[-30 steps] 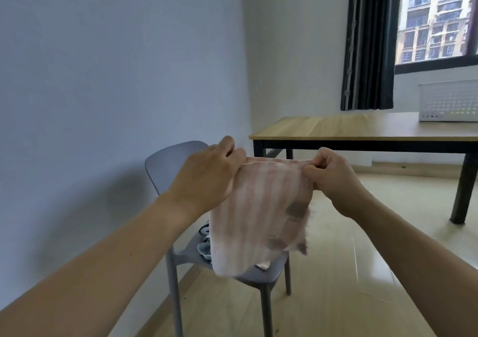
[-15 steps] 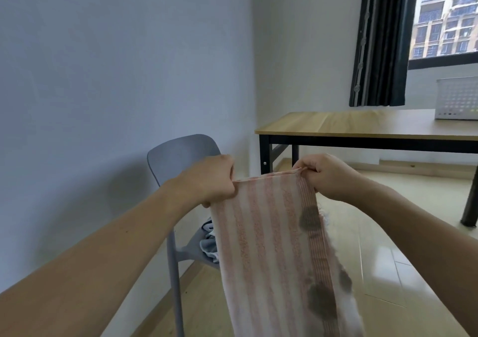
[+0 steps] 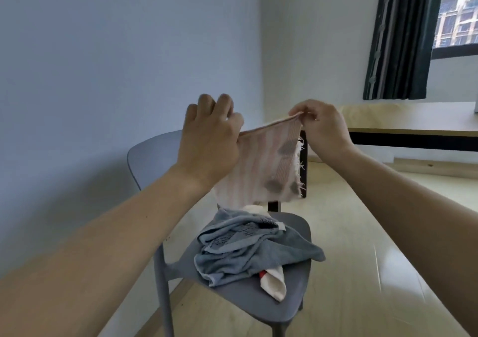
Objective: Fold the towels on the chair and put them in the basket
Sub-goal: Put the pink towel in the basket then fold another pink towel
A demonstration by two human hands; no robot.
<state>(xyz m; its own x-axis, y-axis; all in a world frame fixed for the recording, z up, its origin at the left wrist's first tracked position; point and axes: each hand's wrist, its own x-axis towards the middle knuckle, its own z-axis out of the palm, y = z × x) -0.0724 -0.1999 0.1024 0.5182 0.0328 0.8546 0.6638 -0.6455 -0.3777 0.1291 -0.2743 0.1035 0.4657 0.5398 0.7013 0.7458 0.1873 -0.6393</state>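
A pink-striped towel (image 3: 261, 166) of thin woven cloth, frayed to loose threads along one edge, hangs above a matt grey plastic chair (image 3: 292, 303). On the seat lie a soft blue-grey terry towel (image 3: 248, 256) and a cream cloth (image 3: 274, 285) — both matt. The floor (image 3: 362, 272) is glossy; the table (image 3: 403, 119) shows smooth pale wood.

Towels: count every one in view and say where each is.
3. The pink striped towel hangs between both hands; the blue-grey towel lies crumpled on the chair; a white towel pokes from beneath it. More may be hidden underneath.
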